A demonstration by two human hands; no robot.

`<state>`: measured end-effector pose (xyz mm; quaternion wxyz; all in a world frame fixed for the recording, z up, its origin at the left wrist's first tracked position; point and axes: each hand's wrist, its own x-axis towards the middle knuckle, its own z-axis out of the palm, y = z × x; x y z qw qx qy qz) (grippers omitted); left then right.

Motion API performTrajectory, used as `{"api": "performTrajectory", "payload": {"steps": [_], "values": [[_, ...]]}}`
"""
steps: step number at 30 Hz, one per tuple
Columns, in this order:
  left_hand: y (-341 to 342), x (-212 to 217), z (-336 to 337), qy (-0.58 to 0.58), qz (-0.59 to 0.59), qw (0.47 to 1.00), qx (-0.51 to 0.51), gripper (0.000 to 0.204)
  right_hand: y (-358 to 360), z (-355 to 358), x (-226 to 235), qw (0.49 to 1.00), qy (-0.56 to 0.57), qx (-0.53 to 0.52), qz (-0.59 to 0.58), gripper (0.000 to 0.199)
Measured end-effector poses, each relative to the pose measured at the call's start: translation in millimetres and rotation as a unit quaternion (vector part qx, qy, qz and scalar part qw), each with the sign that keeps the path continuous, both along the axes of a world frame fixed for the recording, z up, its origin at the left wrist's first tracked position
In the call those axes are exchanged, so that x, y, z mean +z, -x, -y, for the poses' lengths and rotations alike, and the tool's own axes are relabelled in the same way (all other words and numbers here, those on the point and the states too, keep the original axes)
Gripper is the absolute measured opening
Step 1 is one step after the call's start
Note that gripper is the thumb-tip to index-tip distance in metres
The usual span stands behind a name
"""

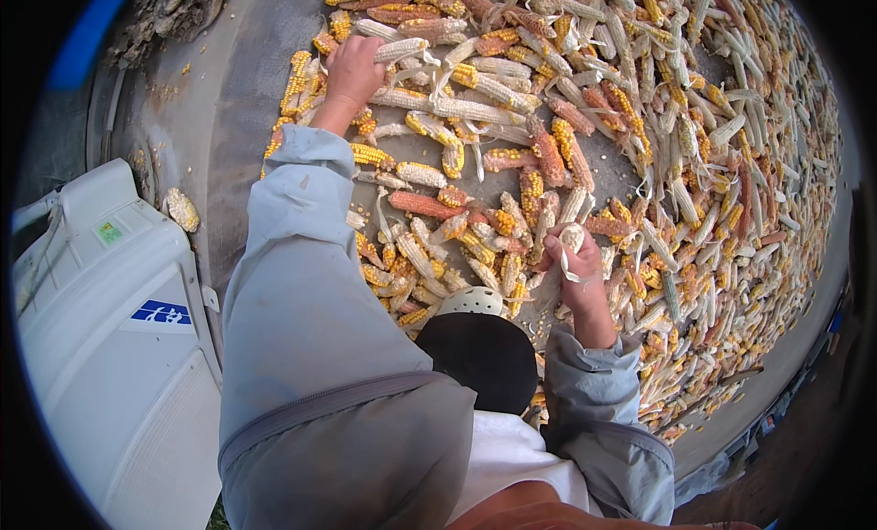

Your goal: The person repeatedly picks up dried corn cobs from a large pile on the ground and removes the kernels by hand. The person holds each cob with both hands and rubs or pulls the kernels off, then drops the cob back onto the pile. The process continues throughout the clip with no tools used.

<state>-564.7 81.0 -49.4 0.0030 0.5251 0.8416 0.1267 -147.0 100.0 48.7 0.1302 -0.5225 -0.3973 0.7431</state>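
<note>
Many corn cobs, some with yellow kernels and some stripped to white or reddish cores, lie strewn over a grey surface. Reaching far forward, my left hand has its fingers closed at the end of a pale corn cob at the left edge of the spread. Closer to my body, my right hand grips another pale corn cob, from which a strip of dry husk hangs. Its thumb lies along the cob, and part of the cob is hidden by the fingers.
A white plastic casing with a blue label stands at the left. Beside it lies a single corn cob. A dark crumpled heap is at the far left. My perforated white shoe and black-clad knee are between my arms.
</note>
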Motion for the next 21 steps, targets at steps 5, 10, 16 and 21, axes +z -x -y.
{"api": "performTrajectory", "payload": {"steps": [5,10,16,21], "values": [[-117,86,7,-0.217,0.162,0.943,-0.195,0.034,27,-33,14,0.993,-0.028,-0.076,-0.091,0.021],[-186,118,4,-0.191,0.249,0.915,-0.254,0.035,29,-46,44,0.972,-0.211,-0.008,-0.108,0.029],[-236,132,9,-0.173,0.283,0.906,-0.262,0.032,-11,-30,74,0.956,-0.292,-0.031,-0.001,0.023],[-271,126,28,-0.167,0.282,0.909,-0.256,0.032,-35,-13,61,0.946,-0.313,-0.053,0.071,0.020]]}}
